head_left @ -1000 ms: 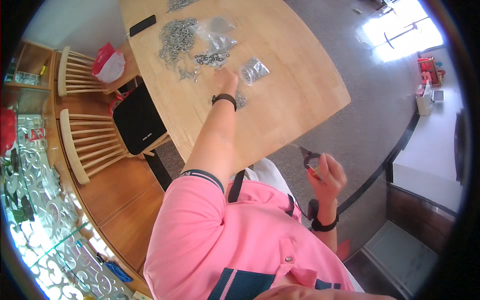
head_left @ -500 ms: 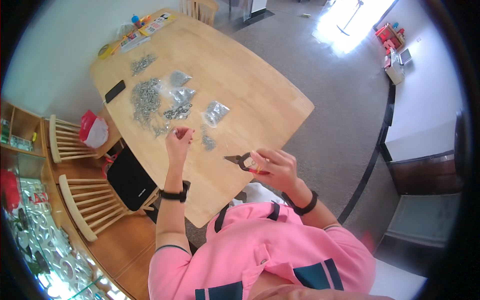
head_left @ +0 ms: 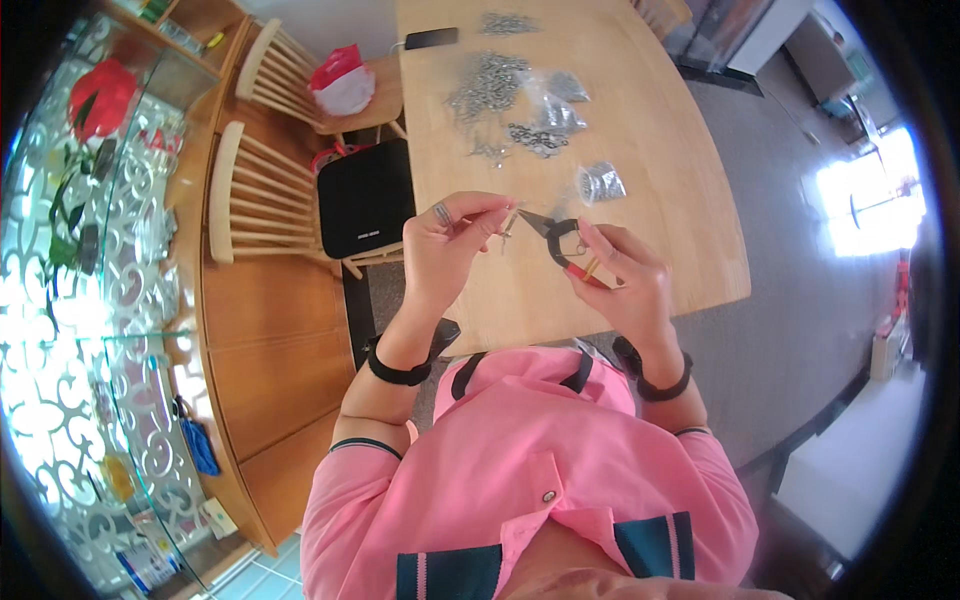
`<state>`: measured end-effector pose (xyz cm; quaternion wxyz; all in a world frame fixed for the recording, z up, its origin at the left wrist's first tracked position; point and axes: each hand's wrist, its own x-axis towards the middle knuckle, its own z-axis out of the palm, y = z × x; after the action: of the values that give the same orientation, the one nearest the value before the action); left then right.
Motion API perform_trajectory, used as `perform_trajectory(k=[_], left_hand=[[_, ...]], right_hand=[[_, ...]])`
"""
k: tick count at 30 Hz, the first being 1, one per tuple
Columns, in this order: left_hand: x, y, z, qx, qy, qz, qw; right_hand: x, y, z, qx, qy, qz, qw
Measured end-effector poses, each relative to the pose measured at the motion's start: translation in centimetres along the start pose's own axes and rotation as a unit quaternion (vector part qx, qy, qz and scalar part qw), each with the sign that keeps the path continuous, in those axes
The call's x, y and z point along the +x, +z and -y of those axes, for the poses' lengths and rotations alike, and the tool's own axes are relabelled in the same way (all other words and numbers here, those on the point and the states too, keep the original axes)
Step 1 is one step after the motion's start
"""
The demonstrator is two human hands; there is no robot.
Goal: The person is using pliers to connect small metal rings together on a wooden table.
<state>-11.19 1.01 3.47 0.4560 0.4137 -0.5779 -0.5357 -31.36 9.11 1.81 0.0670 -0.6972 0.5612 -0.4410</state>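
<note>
My right hand (head_left: 632, 280) is closed around a pair of pliers (head_left: 540, 224) with dark pointed jaws and red-and-yellow handles. Its tips point left, right beside the fingers of my left hand (head_left: 450, 245). That hand, with a ring on one finger, pinches a small thin metallic piece (head_left: 508, 228) between thumb and forefinger. The piece is too small to name, and whether the jaws touch it I cannot tell. Both hands are raised over the near part of the wooden table (head_left: 680, 170).
Beyond my hands lie a clear bag of small metal parts (head_left: 602, 182), dark chain-like links (head_left: 537, 140), more clear bags (head_left: 560, 112) and a loose metal heap (head_left: 490, 85). A phone (head_left: 432, 38) rests at the table's left edge. Chairs stand left, one with a black cushion (head_left: 365, 200).
My left hand has left the loose parts and come up to the pliers' tips, the small piece now showing in its pinch. The view has swung left, showing more of the cabinet.
</note>
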Motion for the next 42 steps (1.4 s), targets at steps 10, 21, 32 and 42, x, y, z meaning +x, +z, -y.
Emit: perform_trajectory(k=[10, 21, 32, 42], left_hand=[[-1.6, -1.5, 0.3, 0.013, -0.005, -0.059, 0.998], [-1.3, -1.6, 0.8, -0.045, 0.013, -0.044, 0.998], [-0.9, -1.9, 1.5, 0.099, 0.126, -0.025, 0.987], [-1.1, -0.8, 1.6, 0.407, 0.257, -0.022, 0.877]], right_hand=[[1.7, 1.0, 0.9, 0.034, -0.022, 0.036, 0.999], [2.0, 1.1, 1.1, 0.045, -0.010, 0.039, 0.998], [2.0, 0.5, 1.0, -0.078, -0.097, 0.036, 0.992], [1.7, 0.3, 0.9, -0.197, -0.204, 0.012, 0.959]])
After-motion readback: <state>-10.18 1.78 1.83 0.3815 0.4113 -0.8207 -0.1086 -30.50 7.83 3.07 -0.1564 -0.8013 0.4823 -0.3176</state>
